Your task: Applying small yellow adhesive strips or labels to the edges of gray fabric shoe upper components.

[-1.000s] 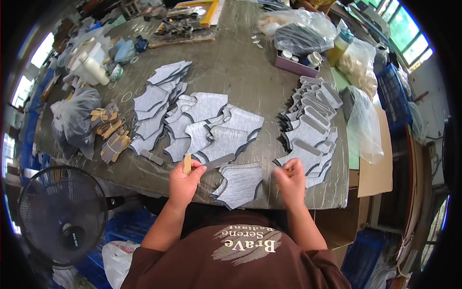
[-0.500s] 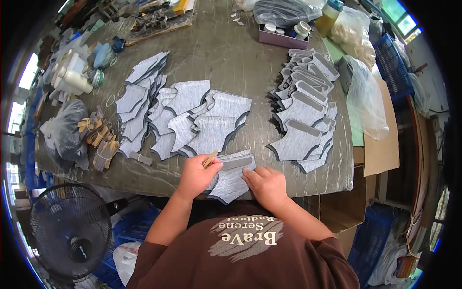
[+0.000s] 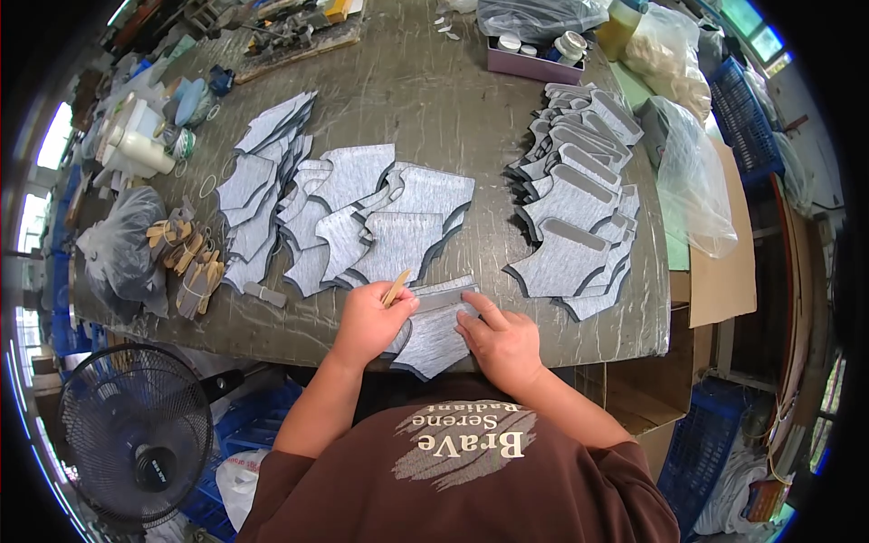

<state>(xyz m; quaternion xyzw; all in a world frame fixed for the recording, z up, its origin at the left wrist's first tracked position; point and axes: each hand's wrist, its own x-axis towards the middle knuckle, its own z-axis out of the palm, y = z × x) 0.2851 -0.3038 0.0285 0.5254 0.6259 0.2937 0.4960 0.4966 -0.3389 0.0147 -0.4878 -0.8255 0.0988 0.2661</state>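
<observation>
At the table's near edge lies a cut piece of heather-grey fabric point(image 3: 433, 339) with a dark edge, angular at its lower end. A flat darker grey strip point(image 3: 444, 300) runs along its upper part. My left hand point(image 3: 373, 319) is closed in a pinch round a narrow tan strip point(image 3: 396, 288) that sticks up past the thumb; it rests on the piece's left side. On the right end of the grey strip presses the outstretched index finger of my right hand point(image 3: 500, 339). Its thumb touches the fabric lower down, apart from the index finger.
Similar grey pieces lie in overlapping stacks point(image 3: 358, 181) ahead and left. Another stack point(image 3: 566, 258), bearing grey strips, is at the right. Bundled tan strips point(image 3: 197, 281) and a plastic bag point(image 3: 125, 249) sit left. A purple box point(image 3: 534, 65) stands far back; a fan point(image 3: 136, 434) is lower left.
My right index finger has stretched out and moved up onto the end of the grey strip. My left hand keeps its pinch on the tan strip, slightly shifted.
</observation>
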